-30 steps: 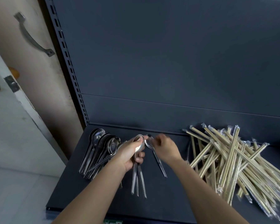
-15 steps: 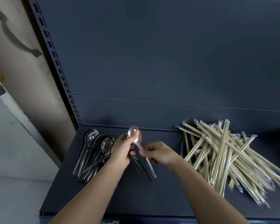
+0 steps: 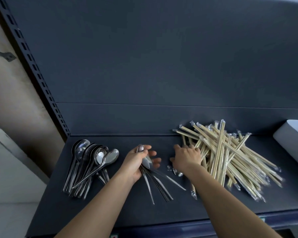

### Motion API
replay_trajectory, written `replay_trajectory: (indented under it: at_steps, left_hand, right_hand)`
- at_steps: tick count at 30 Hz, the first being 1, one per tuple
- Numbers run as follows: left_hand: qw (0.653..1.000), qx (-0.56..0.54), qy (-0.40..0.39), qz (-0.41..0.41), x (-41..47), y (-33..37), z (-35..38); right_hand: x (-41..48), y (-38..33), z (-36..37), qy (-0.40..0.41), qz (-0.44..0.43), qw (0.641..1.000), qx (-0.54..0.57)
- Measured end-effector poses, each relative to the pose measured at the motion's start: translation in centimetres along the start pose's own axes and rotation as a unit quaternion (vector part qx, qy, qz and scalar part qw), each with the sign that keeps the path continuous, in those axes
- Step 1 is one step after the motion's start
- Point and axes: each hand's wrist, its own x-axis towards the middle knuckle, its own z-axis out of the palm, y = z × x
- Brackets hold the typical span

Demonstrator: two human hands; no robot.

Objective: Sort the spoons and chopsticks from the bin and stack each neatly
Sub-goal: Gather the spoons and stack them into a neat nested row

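Right now my left hand (image 3: 138,163) is curled round a bunch of steel spoons (image 3: 156,183), thumb over the bowls at the far end, one bowl poking up past my fingertips. Their handles fan out toward me and to the right, just above the dark shelf (image 3: 110,212); whether their tips touch it I cannot tell. To the left of that hand, apart from it, lies the stack of spoons (image 3: 89,163), bowls at the far end and handles running near, one spoon lying slantwise across the top. My right hand (image 3: 186,157) is palm down with the fingers spread and fairly straight, gripping nothing that I can see; its fingertips reach the left edge of the pile of wrapped bamboo chopsticks (image 3: 234,158), which sprawls crisscross over the right half of the shelf. Just below that wrist a single spoon bowl (image 3: 178,173) shows on the shelf at the pile's near-left fringe, beside a crinkled wrapper end. The two hands are near each other but not touching. At the far right edge a corner of a white container (image 3: 292,136) shows.
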Motion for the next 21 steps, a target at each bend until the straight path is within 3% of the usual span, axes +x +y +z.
replay_trajectory:
  at_steps: [4, 11, 13, 15, 17, 19, 21]
  left_hand:
    - [0.999, 0.041, 0.006, -0.013, -0.2, 0.1, -0.5]
    - [0.997, 0.052, 0.034, -0.035, 0.1, -0.2, -1.7]
    - [0.997, 0.039, 0.049, -0.045, 0.4, -0.3, -1.9]
    - [0.997, 0.011, 0.066, -0.049, 0.6, -0.3, -1.9]
    - [0.997, -0.019, 0.061, -0.048, 0.6, 0.0, -1.9]
    - [0.997, -0.051, 0.041, -0.045, 0.4, 0.6, -1.8]
    - [0.995, -0.088, 0.031, -0.046, 0.2, 1.3, -1.7]
  right_hand:
    - [0.2, -0.5, 0.6, -0.03, 0.049, 0.998, 0.035]
    - [0.2, -0.9, -0.5, -0.03, 0.057, 0.964, 0.259]
    - [0.0, -1.8, -1.5, -0.006, 0.033, 0.924, 0.381]
    - [-0.8, -3.1, -2.9, 0.031, -0.016, 0.851, 0.524]
    - [-2.2, -4.3, -4.3, 0.045, -0.096, 0.794, 0.599]
    - [-3.4, -5.3, -4.5, 0.022, -0.166, 0.78, 0.602]
    - [-4.0, -5.9, -3.9, 0.012, -0.205, 0.798, 0.567]
